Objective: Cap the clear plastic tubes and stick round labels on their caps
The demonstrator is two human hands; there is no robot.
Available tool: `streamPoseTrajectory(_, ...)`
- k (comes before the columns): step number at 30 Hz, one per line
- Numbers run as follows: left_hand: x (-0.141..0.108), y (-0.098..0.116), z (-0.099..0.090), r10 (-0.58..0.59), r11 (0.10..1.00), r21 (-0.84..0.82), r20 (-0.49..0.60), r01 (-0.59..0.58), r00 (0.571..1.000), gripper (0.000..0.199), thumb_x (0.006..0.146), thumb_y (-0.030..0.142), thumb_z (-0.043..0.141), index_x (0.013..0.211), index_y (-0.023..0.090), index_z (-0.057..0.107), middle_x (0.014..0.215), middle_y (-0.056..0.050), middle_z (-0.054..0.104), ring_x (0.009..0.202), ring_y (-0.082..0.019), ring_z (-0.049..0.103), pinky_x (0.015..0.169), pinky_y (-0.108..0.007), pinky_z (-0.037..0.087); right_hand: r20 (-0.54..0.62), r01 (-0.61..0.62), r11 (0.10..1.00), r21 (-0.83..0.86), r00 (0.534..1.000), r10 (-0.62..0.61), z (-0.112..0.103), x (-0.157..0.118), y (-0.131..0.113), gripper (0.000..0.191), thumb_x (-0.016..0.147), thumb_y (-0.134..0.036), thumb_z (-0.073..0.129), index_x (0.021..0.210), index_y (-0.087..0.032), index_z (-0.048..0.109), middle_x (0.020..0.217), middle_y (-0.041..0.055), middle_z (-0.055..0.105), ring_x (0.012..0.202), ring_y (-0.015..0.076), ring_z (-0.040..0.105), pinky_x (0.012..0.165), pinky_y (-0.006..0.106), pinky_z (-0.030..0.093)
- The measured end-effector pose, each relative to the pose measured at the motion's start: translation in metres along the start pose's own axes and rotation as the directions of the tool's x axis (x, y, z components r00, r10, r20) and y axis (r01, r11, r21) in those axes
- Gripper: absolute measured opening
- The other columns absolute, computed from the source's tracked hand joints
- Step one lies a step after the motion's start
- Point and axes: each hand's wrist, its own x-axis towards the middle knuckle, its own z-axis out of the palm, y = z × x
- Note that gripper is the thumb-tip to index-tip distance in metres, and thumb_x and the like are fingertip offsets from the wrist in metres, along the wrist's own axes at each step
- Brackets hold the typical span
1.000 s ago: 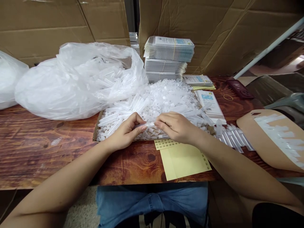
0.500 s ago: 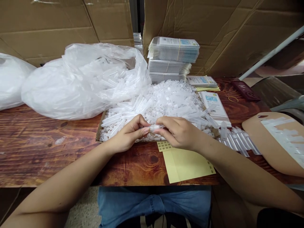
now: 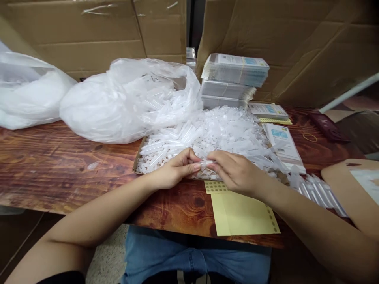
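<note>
Between my two hands I hold a small clear plastic tube [image 3: 204, 163], roughly level, over the front edge of a shallow cardboard tray [image 3: 136, 159]. My left hand [image 3: 179, 169] pinches its left end between thumb and forefinger. The right end is in the closed fingers of my right hand [image 3: 233, 169]. A heap of similar translucent tubes and small caps [image 3: 219, 130] fills the tray behind my fingers. Just below my right hand, a yellow sticker sheet [image 3: 239, 213] with rows of small round dark stickers lies on the table.
A big translucent bag of tubes [image 3: 127, 102] leans on the tray's back left, with another white bag [image 3: 29, 94] farther left. Banded stacks of printed cards [image 3: 233, 79] stand behind. Several tubes [image 3: 318, 191] lie to the right, near a beige board [image 3: 340, 177].
The camera view has turned left, so everything sits farther right in the picture. Both hands still grip the tube, with only slight finger movement.
</note>
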Motion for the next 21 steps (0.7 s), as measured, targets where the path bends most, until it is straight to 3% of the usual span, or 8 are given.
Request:
streamPoseTrajectory(3,-0.003,-0.001,0.004,0.137,0.937,0.331,-0.063,-0.109,0.989,0.026,0.095,0.043,0.058,0.094,0.02,0.046,0.092,-0.005,0.059,0.084,-0.018,0.055,0.079,-0.035,0.044,0.106,-0.236,0.965,0.115,0.969,0.224,-0.001,-0.001,-0.002,0.026,0.102,-0.035,0.041,0.085,-0.022,0.056,0.069,-0.0008,0.061,0.061,0.0145,0.059,0.057,0.026,0.046)
streamPoseTrajectory(5,-0.003,-0.001,0.006,0.153,0.901,0.418,-0.046,-0.12,0.987,0.019,0.097,0.038,0.054,0.096,0.02,0.046,0.097,-0.007,0.06,0.089,-0.019,0.057,0.084,-0.037,0.045,0.145,-0.263,0.959,0.111,0.958,0.246,0.001,-0.004,-0.001,0.025,0.103,-0.035,0.041,0.086,-0.023,0.056,0.067,-0.0021,0.06,0.059,0.014,0.06,0.055,0.025,0.046)
streamPoseTrajectory(8,-0.003,-0.003,0.007,0.132,0.95,0.286,-0.016,-0.122,0.991,0.018,0.097,0.036,0.053,0.098,0.02,0.045,0.099,-0.007,0.062,0.092,-0.019,0.058,0.085,-0.036,0.048,-0.013,-0.025,0.999,0.024,1.0,0.025,0.008,-0.011,0.006,0.017,0.102,-0.029,0.042,0.106,-0.023,0.057,0.086,0.0033,0.07,0.073,0.0169,0.068,0.064,0.028,0.053)
streamPoseTrajectory(11,-0.003,-0.006,0.009,0.151,0.957,0.255,-0.028,-0.139,0.988,0.019,0.097,0.038,0.053,0.097,0.02,0.044,0.099,-0.007,0.062,0.092,-0.019,0.059,0.085,-0.036,0.049,-0.138,0.119,0.992,-0.051,0.983,-0.125,0.016,-0.016,0.01,0.016,0.102,-0.027,0.044,0.113,-0.023,0.056,0.093,0.0061,0.073,0.079,0.0188,0.071,0.068,0.029,0.055)
streamPoseTrajectory(14,-0.005,-0.01,0.012,0.202,0.885,0.435,-0.031,-0.169,0.979,0.017,0.098,0.035,0.05,0.098,0.02,0.043,0.102,-0.011,0.063,0.09,-0.02,0.059,0.082,-0.037,0.048,-0.121,-0.016,0.999,0.03,0.992,0.02,0.019,-0.017,0.004,0.014,0.102,-0.029,0.044,0.101,-0.025,0.057,0.08,0.0017,0.071,0.065,0.0168,0.068,0.057,0.027,0.052)
streamPoseTrajectory(17,-0.006,-0.01,0.013,0.249,0.797,0.562,0.031,-0.223,0.968,0.016,0.1,0.036,0.045,0.096,0.021,0.041,0.097,-0.012,0.062,0.082,-0.02,0.058,0.075,-0.036,0.047,-0.026,-0.194,0.968,0.16,0.979,0.201,0.017,-0.016,-0.003,0.021,0.102,-0.034,0.043,0.091,-0.026,0.058,0.066,-0.0021,0.064,0.055,0.0151,0.061,0.049,0.026,0.047)
streamPoseTrajectory(21,-0.004,-0.004,0.005,0.268,0.66,0.708,0.088,-0.25,0.959,0.023,0.1,0.042,0.045,0.1,0.019,0.049,0.095,-0.011,0.061,0.088,-0.023,0.058,0.079,-0.038,0.046,0.027,-0.289,0.941,0.178,0.957,0.289,0.009,-0.019,-0.001,0.025,0.102,-0.038,0.041,0.09,-0.025,0.058,0.062,-0.0026,0.059,0.053,0.0151,0.058,0.05,0.027,0.046)
